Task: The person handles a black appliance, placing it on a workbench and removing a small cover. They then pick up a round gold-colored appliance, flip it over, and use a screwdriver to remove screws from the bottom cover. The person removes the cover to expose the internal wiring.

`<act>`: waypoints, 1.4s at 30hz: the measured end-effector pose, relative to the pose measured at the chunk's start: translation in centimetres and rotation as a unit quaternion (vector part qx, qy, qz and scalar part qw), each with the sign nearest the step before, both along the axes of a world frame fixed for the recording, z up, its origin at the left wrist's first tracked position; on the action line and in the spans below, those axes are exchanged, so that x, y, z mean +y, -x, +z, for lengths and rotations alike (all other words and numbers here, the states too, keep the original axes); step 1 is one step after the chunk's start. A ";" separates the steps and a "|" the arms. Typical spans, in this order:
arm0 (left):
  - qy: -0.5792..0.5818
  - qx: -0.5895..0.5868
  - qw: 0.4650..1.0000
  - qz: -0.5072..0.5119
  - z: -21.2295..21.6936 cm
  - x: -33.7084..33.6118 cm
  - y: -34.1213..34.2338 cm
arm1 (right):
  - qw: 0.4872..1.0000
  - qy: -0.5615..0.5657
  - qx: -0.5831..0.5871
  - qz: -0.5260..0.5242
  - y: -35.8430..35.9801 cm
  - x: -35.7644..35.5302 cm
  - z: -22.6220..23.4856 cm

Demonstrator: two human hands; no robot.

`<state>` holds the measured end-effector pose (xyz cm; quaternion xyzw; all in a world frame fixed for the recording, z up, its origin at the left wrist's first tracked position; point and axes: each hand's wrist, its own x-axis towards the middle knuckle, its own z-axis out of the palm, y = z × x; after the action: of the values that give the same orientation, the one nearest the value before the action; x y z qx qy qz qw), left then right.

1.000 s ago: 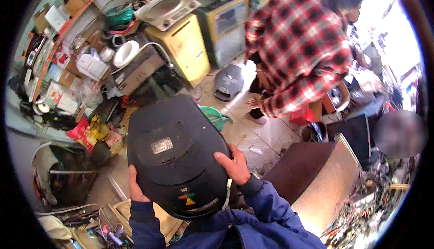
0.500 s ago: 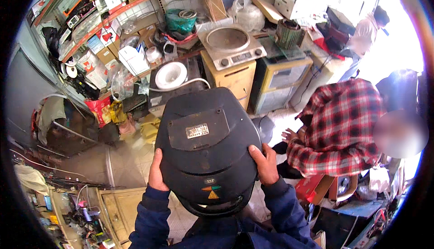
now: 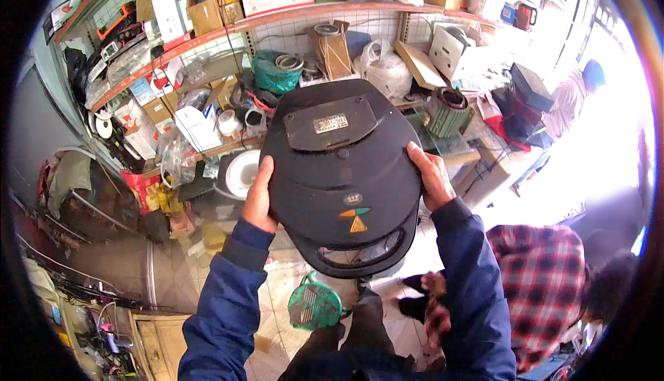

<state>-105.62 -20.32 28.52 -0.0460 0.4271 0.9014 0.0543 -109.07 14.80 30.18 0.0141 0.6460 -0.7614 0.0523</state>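
A black electric griddle (image 3: pixel 342 173) with a rounded shell and a loop handle is held up in front of me, its handle end toward my body. A small label plate sits near its far end, and a green and orange mark near the handle. My left hand (image 3: pixel 260 197) grips its left side, thumb on top. On the right side my right hand (image 3: pixel 432 177) holds it the same way. The fingers of both hands are mostly hidden beneath it. It covers part of the counter behind.
Beside my legs on the tiled floor stands a green round basket-like object (image 3: pixel 315 305). A person in a red plaid shirt (image 3: pixel 536 277) bends low at my right. Ahead, a shelf (image 3: pixel 325 14) carries boxes; below are a motor stator (image 3: pixel 446 112) and a white ring-shaped part (image 3: pixel 243 173).
The griddle has gone up and away from me, in both hands, and now covers the cooktop. The green object at my feet has come into view. The person in plaid appears lower.
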 end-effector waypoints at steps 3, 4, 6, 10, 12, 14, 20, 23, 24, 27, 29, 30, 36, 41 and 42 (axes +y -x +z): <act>0.003 -0.002 1.000 -0.006 0.2 2.0 6.3 | 1.000 -0.003 -0.002 0.002 6.5 1.7 -0.3; 0.007 -0.008 1.000 0.001 0.1 2.7 8.4 | 1.000 -0.004 -0.007 -0.004 8.9 2.3 -0.8; -0.004 -0.042 0.999 -0.016 -2.5 2.0 13.2 | 1.000 -0.001 -0.004 0.029 13.3 3.2 -1.4; 0.028 -0.030 0.999 0.008 -4.5 5.2 20.7 | 0.999 0.004 -0.009 0.044 21.5 5.4 -4.4; 0.035 -0.045 0.998 0.012 -5.9 5.6 23.2 | 0.998 0.007 -0.007 0.057 24.4 5.9 -5.9; 0.042 -0.063 0.997 0.014 -7.5 5.8 25.4 | 0.998 0.009 -0.018 0.055 26.9 6.1 -8.1; 0.064 -0.104 0.992 0.044 -12.3 5.4 30.8 | 0.997 0.025 -0.058 0.047 32.6 5.8 -12.4; 0.059 -0.101 0.992 0.040 -14.6 4.7 33.0 | 0.997 0.022 -0.058 0.042 35.0 5.6 -14.7; 0.060 -0.102 0.992 0.038 -15.0 4.6 33.5 | 0.997 0.021 -0.059 0.047 35.6 5.6 -15.3; 0.073 -0.119 0.989 0.051 -15.1 5.6 33.9 | 0.997 0.020 -0.059 0.053 36.7 6.1 -16.5; 0.073 -0.127 0.988 0.052 -15.7 5.9 34.4 | 0.997 0.016 -0.061 0.052 37.2 6.2 -17.1; 0.070 -0.127 0.988 0.048 -16.1 5.5 34.6 | 0.997 0.014 -0.061 0.052 37.4 6.0 -17.4; 0.104 -0.171 0.978 0.055 -15.9 5.9 35.2 | 0.997 -0.026 -0.050 0.047 38.4 6.4 -19.5; 0.162 -0.171 0.968 0.082 -17.3 5.1 35.6 | 0.989 -0.138 -0.041 0.012 39.1 6.1 -20.2; 0.166 -0.165 0.969 0.085 -17.3 5.3 35.6 | 0.982 -0.183 -0.043 0.000 39.4 6.4 -20.5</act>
<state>-141.23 -15.03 11.20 -0.2386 0.5500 0.7994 0.0387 -148.48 21.18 9.72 0.0566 0.7717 -0.6288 0.0768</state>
